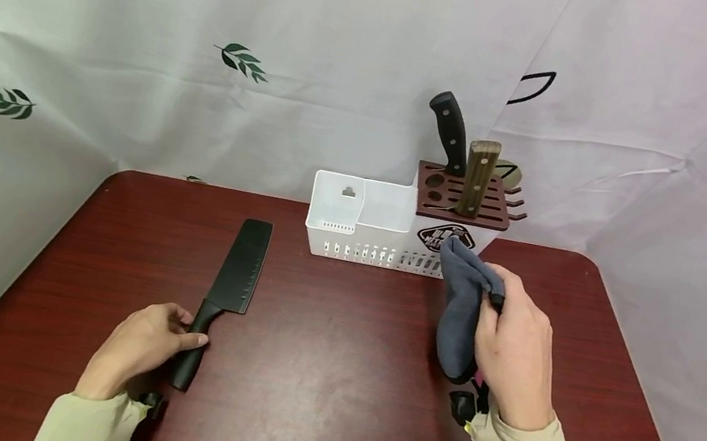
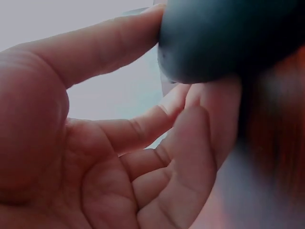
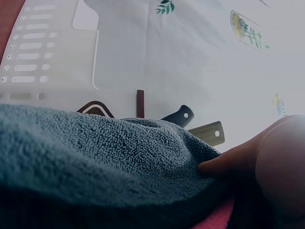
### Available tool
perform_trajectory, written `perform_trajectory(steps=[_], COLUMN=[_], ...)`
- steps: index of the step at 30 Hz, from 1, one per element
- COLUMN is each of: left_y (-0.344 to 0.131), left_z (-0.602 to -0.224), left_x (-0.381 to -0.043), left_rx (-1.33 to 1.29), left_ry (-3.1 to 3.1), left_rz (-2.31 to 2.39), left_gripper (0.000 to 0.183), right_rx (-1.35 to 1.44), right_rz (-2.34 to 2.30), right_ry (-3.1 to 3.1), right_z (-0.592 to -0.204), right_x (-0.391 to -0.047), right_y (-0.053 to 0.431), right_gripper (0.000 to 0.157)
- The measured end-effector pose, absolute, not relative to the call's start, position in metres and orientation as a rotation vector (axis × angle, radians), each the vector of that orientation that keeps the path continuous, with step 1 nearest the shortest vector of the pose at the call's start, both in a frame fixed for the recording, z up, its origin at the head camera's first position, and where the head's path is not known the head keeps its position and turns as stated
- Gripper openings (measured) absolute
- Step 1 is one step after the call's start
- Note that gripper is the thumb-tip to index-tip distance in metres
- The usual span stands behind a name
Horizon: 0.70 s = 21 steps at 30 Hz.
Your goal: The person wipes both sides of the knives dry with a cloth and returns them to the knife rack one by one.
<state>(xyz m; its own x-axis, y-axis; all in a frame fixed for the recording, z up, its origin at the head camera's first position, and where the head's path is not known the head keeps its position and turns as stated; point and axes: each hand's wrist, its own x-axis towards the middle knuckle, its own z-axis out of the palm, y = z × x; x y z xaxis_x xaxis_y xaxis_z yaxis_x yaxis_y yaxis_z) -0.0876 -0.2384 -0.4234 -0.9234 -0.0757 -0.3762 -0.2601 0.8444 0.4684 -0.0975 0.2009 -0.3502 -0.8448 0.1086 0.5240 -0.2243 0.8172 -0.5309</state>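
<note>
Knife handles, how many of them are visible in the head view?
3: one on the cleaver held by the left hand, plus a black handle and a wooden handle rising from the knife holder. Others may be hidden behind these.

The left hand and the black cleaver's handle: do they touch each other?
Touching. The head view shows the left hand with its thumb lying across the cleaver handle.

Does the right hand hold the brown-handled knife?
No, the right hand holds a blue-gray cloth, while the brown-handled knife stands in the white holder.
</note>
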Motion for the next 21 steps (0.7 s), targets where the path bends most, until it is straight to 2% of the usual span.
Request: perform_trajectory(steps=[9, 16, 21], left_y=[-0.2393, -0.2335, -0.2317], left_z=[-0.4266, -0.4257, -0.4230], left_x=[-0.0879, -0.0868, -0.0862], left_rx=[-0.267, -0.309, -0.379], left_ry=[2.624, 2.546, 2.574], left_rz=[0.843, 0.986, 1.018], left_gripper=[0.051, 0.032, 0.039], right_rx=[0.085, 0.084, 0.091], right_rz=[0.806, 0.816, 0.821], right_ry=[-2.456, -2.467, -2.463], right_z=[-0.3509, -0.3502, -0.3504], right_x=[-0.0980, -0.0980, -0.0980], right_y=[0.2008, 0.2001, 0.2003], right_gripper=[0.031, 0.031, 0.030])
